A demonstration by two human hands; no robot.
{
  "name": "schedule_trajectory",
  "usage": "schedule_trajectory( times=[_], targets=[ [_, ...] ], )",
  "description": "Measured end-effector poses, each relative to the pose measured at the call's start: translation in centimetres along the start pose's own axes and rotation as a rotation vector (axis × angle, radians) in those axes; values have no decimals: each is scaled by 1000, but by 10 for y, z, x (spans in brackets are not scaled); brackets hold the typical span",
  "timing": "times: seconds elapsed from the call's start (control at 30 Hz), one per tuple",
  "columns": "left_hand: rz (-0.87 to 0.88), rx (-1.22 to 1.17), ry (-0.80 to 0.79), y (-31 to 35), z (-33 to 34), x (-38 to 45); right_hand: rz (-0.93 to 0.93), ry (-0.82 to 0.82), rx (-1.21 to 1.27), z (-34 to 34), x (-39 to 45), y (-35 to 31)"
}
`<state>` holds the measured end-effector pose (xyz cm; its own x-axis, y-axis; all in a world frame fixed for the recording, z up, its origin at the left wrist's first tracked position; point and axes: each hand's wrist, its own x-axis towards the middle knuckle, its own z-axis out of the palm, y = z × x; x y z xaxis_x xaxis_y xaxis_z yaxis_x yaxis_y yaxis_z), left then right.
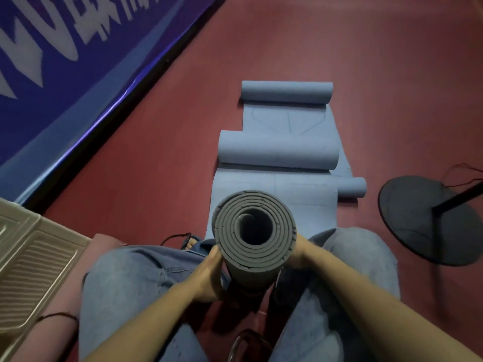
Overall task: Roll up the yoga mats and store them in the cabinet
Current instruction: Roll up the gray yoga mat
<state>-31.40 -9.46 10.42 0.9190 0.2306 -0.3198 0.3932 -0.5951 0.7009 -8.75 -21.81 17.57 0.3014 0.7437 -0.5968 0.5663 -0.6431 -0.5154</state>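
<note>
Head view looks down on a person crouching in jeans [122,280] on a red floor [366,61]. A rolled grey mat [254,231] stands upright on end between the knees, its spiral end facing the camera. The left hand [209,270] presses its left side with fingers wrapped around it; the right hand [300,250] clasps the right side, fingers mostly hidden behind the roll. Beyond it, blue mats [285,126] lie on the floor partly unrolled, with three rolled sections showing: far, middle, and a small one at the right. A dark round stand base [418,226] sits right of them. A blue banner [52,61] runs along the left, with a beige ribbed panel [34,262] below it.
</note>
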Motion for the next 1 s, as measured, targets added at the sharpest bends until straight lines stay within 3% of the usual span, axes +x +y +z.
schedule_trajectory(
  times=[0.07,0.27,0.33,0.43,0.57,0.67,0.77,1.0],
  targets=[
    [2,-197,92,13,13,-1,26,-84,16,4,-15,-3],
    [-124,-425,563,45,2,-18,-181,143,435,-11,-49,-38],
    [-163,-455,616,60,-16,-17,-289,146,495,-27,-56,-55],
    [-197,-429,817,89,-65,-25,-465,192,505,-54,-67,-88],
    [-110,-341,1066,111,-138,-57,-671,209,500,-98,-88,-147],
    [6,-239,1172,127,-189,-87,-755,169,569,-116,-97,-179],
    [48,-124,1256,134,-223,-124,-728,229,556,-111,-96,-180],
    [-246,11,1228,67,-205,-245,-513,179,661,-45,-74,-126]
  ],
)
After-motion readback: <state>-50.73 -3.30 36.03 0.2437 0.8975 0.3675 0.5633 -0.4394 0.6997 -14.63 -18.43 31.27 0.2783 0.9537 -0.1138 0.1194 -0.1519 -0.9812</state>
